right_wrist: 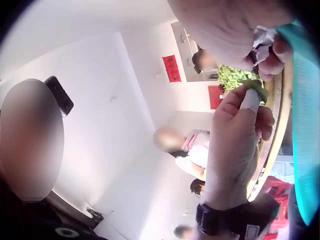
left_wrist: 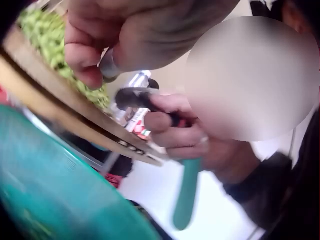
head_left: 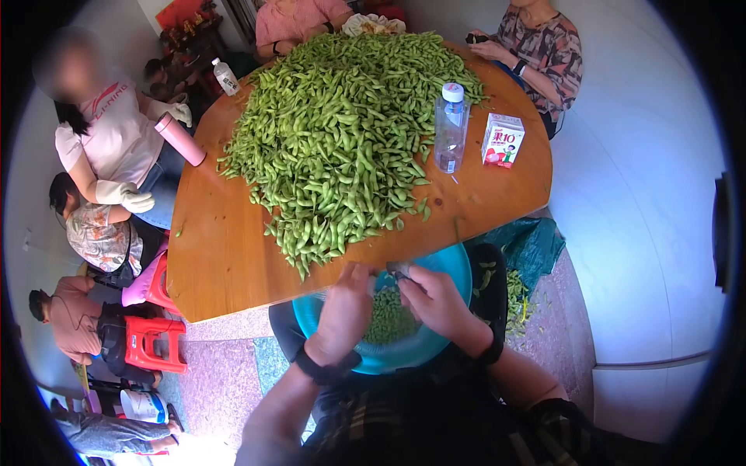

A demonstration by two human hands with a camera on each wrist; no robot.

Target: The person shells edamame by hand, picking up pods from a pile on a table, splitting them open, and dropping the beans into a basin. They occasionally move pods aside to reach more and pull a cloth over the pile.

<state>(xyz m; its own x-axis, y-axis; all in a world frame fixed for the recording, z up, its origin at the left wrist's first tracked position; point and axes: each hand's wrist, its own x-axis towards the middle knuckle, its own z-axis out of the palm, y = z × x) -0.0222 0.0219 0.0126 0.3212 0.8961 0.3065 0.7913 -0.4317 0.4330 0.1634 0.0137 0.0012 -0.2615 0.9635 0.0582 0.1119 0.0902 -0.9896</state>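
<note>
Bean pods [head_left: 342, 140] lie heaped on the wooden table [head_left: 221, 241] I watch from afar, a pink flask [head_left: 180, 140] at its left edge; nearer, over a teal tub [head_left: 400, 361] of shelled beans [head_left: 387, 320], the left hand [head_left: 346, 311] pinches a green pod [right_wrist: 261, 93] between thumb and fingers, while the right hand [head_left: 443, 307] curls its fingers round a dark object [head_left: 399, 269] I cannot identify; farther right on the table stand a clear bottle [head_left: 451, 132] and a small carton [head_left: 503, 141].

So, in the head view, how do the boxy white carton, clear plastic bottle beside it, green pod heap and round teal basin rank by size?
1. Green pod heap
2. Round teal basin, partly hidden
3. Clear plastic bottle
4. Boxy white carton
</note>
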